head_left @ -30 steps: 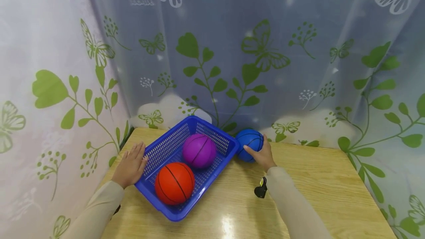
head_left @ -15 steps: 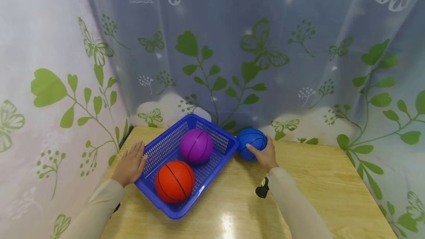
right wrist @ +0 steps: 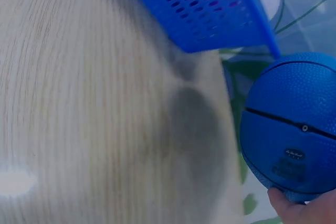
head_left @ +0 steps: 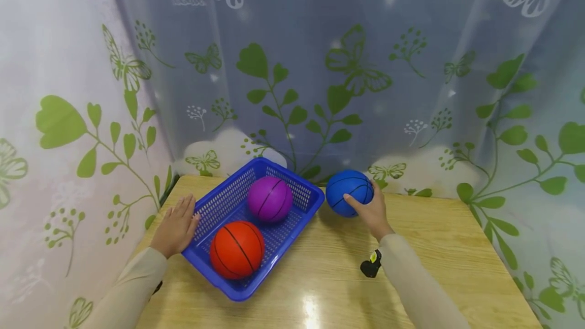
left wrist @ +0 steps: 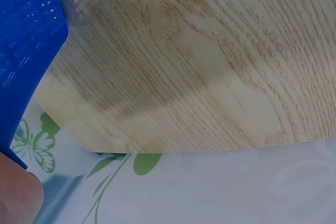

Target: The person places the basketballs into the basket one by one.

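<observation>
My right hand (head_left: 374, 215) grips a small blue basketball (head_left: 346, 193), thumb on its near side. In the right wrist view the ball (right wrist: 294, 124) appears just off the table, its shadow apart from it. A thumb or finger (right wrist: 286, 205) touches its underside. My left hand (head_left: 175, 226) rests at the left rim of a blue plastic basket (head_left: 299, 194) with its fingers straight. Inside the basket lie a purple basketball (head_left: 269, 199) and an orange-red basketball (head_left: 237, 250). Only a fingertip (left wrist: 21, 192) of the left hand shows in the left wrist view, touching the basket's edge (left wrist: 31, 61).
The basket stands slantwise on the left part of a wooden table (head_left: 439, 248). A patterned curtain (head_left: 292, 90) hangs behind and along the left. A small black device (head_left: 371, 264) sits at the right wrist.
The right hand has come to grip the blue ball more fully and moved it slightly right and up, leaving a gap from the basket. The left hand stays at the rim.
</observation>
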Available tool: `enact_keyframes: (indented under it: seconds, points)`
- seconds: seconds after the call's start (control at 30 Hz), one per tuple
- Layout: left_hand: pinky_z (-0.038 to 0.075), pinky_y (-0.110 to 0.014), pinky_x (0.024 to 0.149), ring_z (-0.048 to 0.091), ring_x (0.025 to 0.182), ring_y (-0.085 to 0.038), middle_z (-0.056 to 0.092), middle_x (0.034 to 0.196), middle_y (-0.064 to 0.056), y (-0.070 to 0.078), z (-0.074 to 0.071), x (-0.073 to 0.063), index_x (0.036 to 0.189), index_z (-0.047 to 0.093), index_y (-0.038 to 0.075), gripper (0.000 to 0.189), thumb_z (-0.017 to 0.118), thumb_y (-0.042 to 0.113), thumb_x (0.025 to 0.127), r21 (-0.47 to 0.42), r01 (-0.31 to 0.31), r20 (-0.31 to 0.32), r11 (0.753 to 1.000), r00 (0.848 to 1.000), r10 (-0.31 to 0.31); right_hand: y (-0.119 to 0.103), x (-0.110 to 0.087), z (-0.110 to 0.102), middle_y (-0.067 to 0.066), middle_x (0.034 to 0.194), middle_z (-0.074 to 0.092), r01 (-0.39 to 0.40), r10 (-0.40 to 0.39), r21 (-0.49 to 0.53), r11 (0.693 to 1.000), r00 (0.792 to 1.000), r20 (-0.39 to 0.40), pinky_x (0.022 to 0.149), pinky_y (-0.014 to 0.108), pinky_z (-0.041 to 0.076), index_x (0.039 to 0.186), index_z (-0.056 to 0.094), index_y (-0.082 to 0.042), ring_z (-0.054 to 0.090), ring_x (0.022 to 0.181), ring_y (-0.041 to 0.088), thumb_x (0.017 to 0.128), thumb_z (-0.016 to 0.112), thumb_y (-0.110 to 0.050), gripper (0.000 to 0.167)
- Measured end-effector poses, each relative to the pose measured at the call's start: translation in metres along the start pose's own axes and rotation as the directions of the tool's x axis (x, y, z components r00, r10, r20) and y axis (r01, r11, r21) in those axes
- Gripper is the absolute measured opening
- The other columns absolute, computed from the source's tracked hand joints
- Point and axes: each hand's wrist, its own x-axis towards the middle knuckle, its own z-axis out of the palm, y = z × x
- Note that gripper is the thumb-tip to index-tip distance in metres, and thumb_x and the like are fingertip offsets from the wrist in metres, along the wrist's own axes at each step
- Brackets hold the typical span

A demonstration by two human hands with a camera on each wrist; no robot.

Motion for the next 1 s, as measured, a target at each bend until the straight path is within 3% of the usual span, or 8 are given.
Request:
enact_keyframes:
  seconds: [0.23,0.5,0.67,1.0]
  points:
    - [0.018,-0.064,0.110,0.023,0.139,-0.048,0.027,0.150,-0.030,-0.002,0.003,0.000,0.144,0.030,-0.013,0.055,0.035,0.025,0.104,0.011,-0.001,-0.003,1.000,1.000,0.001,-0.014,-0.012,-0.009,0.015,0.157,0.014,0.078,-0.078,0.015,0.997,0.997,0.015,0.104,0.062,0.034,0.155,0.007,-0.024,0.024,0.140,0.044,0.082,0.073,-0.044,0.100]
    - [0.017,-0.064,0.110,0.022,0.138,-0.049,0.027,0.150,-0.031,0.004,-0.002,-0.001,0.143,0.029,-0.014,0.054,0.037,0.021,0.104,-0.004,0.000,-0.004,1.000,1.000,0.000,-0.040,-0.029,-0.005,0.011,0.157,0.017,0.163,-0.168,0.062,0.985,0.980,0.103,0.097,0.061,0.043,0.155,0.013,-0.025,0.028,0.137,0.043,0.082,0.076,-0.034,0.096]
    - [0.018,-0.064,0.109,0.023,0.138,-0.049,0.028,0.150,-0.031,0.004,-0.003,0.000,0.144,0.029,-0.014,0.054,0.036,0.022,0.104,0.003,0.001,-0.003,1.000,1.000,-0.001,-0.050,-0.041,0.010,0.014,0.156,0.018,0.172,-0.184,0.091,0.981,0.970,0.158,0.094,0.060,0.045,0.154,0.017,-0.023,0.030,0.137,0.042,0.082,0.077,-0.025,0.094]
    - [0.016,-0.064,0.110,0.021,0.139,-0.048,0.027,0.150,-0.030,0.008,-0.006,-0.001,0.144,0.029,-0.014,0.054,0.038,0.021,0.103,-0.011,0.015,0.009,1.000,1.000,-0.015,-0.057,-0.057,0.051,0.009,0.151,0.026,0.254,-0.282,0.151,0.955,0.935,0.214,0.087,0.056,0.051,0.151,0.024,-0.032,0.037,0.132,0.038,0.078,0.080,-0.033,0.091]
